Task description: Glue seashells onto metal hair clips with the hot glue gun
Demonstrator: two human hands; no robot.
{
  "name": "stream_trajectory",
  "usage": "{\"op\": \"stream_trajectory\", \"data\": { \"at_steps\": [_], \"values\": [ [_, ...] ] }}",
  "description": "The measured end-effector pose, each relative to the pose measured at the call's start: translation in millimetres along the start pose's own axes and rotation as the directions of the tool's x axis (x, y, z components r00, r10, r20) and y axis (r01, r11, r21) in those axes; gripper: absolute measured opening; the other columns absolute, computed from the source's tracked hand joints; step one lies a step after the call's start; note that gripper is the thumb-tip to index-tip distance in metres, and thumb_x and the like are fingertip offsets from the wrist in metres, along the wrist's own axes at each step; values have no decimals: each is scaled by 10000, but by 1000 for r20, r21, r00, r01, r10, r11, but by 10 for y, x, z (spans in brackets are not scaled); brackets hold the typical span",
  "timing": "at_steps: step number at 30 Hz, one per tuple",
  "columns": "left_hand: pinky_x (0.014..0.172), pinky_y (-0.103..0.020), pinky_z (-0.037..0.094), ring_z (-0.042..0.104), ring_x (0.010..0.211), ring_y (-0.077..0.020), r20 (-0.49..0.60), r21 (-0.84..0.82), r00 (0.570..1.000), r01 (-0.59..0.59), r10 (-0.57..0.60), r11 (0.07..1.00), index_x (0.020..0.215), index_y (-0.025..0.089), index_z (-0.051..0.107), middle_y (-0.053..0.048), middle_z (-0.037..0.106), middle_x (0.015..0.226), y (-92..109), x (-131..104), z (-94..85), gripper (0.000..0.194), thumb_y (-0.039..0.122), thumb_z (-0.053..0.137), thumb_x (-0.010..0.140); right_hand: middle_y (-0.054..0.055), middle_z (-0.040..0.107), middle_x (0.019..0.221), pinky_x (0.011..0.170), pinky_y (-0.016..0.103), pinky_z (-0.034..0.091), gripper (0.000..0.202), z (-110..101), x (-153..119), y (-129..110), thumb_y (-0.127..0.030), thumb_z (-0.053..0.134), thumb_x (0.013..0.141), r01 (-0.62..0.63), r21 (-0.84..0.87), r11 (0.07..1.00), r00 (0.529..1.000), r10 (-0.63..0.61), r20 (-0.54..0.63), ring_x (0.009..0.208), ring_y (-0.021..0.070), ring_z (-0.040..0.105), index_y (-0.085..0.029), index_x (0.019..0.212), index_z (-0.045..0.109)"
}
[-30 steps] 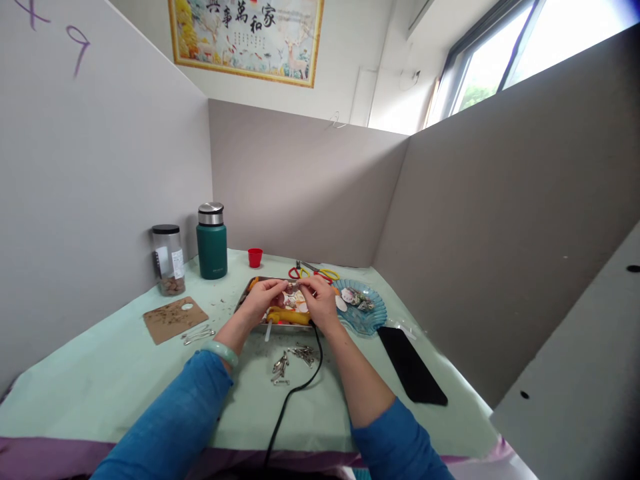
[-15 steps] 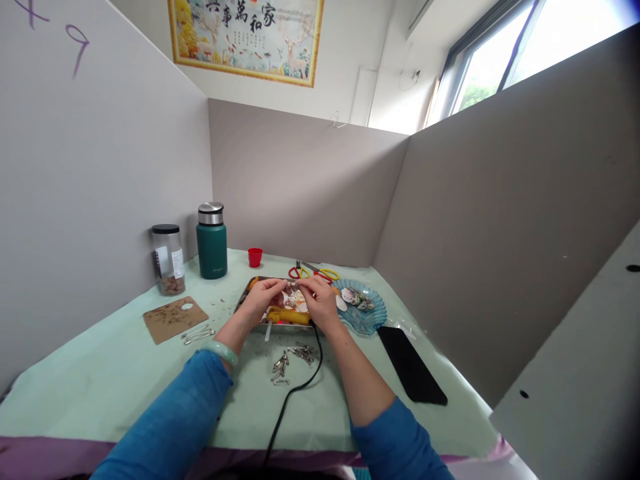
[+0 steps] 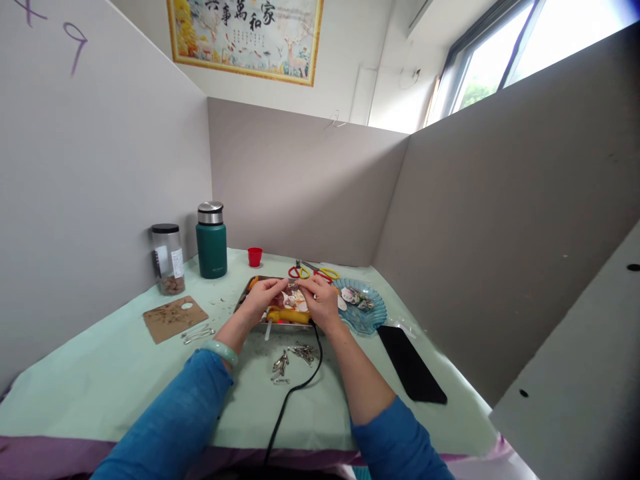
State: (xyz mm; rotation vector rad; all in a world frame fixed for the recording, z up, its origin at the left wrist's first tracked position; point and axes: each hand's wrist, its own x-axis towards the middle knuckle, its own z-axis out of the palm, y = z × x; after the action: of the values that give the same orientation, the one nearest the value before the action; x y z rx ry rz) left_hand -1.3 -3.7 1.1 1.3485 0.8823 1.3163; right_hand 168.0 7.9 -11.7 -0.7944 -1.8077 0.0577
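In the head view, the left hand (image 3: 263,297) and right hand (image 3: 320,300) are nearly meeting over the metal tray (image 3: 261,327), each grip closing with fingertips together. They seem to be pinching a small item (image 3: 293,285) between them, too small and too covered by fingers to identify. The hands are also hiding part of the tray's contents. A yellow-handled tool (image 3: 289,316) is lying across its near side, its black cord (image 3: 287,398) running off the bottom edge. The right forearm is passing left of the blue plate (image 3: 367,320) on the worktop (image 3: 150,387).
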Motion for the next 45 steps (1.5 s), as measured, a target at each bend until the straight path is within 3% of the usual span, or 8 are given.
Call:
{"op": "stream_trajectory", "data": {
  "at_steps": [7, 13, 18, 23, 30, 36, 45],
  "values": [
    [466, -220, 405, 477, 448, -99, -17, -11, 1000, 14, -14, 1000, 694, 133, 623, 8, 531, 513, -15, 12, -16, 414, 540, 687, 656, 41, 648, 868, 739, 280, 456, 227, -24, 4, -28, -271, 512, 875, -6, 15, 1000, 1000, 6, 2, 779, 157, 594, -266, 956, 724],
    [500, -228, 424, 490, 473, -74, -13, -29, 1000, -19, 19, 999, 844, 143, 671, -29, 655, 759, -49, 32, -41, 373, 443, 735, 631, 42, 666, 802, 679, 275, 469, 185, 32, 36, 10, -303, 578, 811, -151, 176, 973, 985, 162, -52, 732, 158, 595, -226, 851, 741],
    [508, -230, 416, 488, 478, -82, -16, -3, 1000, -17, 17, 1000, 849, 136, 684, -1, 623, 644, -37, 22, -33, 369, 360, 785, 574, 24, 659, 707, 510, 249, 436, 229, 74, 44, 66, -362, 616, 736, -358, 343, 868, 930, 362, 55, 542, 128, 534, -194, 826, 742],
    [506, -223, 403, 486, 476, -78, -45, 20, 999, -27, 28, 999, 811, 139, 686, 8, 617, 631, -19, 20, -20, 348, 354, 794, 560, 19, 646, 654, 452, 239, 401, 228, 66, 38, -11, -359, 636, 713, -479, 409, 776, 877, 433, 206, 459, 107, 487, -176, 803, 737],
    [496, -208, 385, 486, 480, -76, -49, 45, 997, -51, 53, 998, 753, 130, 664, 16, 596, 611, -33, 23, -24, 335, 385, 787, 572, 12, 633, 641, 440, 212, 382, 222, 94, 31, -26, -341, 652, 693, -513, 417, 750, 858, 446, 254, 457, 89, 471, -147, 769, 727],
    [504, -222, 403, 482, 476, -75, -46, 16, 997, -66, 67, 998, 764, 129, 669, 8, 616, 646, -46, 38, -33, 353, 395, 789, 565, 22, 652, 721, 450, 212, 397, 251, 131, 26, 20, -352, 669, 685, -492, 443, 749, 871, 429, 242, 470, 85, 484, -149, 818, 732],
    [519, -222, 398, 485, 487, -88, -116, 8, 984, -135, 135, 991, 758, 131, 653, 31, 566, 546, -8, 35, -23, 341, 397, 771, 580, 5, 626, 645, 467, 214, 394, 221, 112, 32, 50, -324, 615, 733, -470, 410, 782, 883, 424, 203, 470, 92, 487, -164, 843, 723]
  ]
}}
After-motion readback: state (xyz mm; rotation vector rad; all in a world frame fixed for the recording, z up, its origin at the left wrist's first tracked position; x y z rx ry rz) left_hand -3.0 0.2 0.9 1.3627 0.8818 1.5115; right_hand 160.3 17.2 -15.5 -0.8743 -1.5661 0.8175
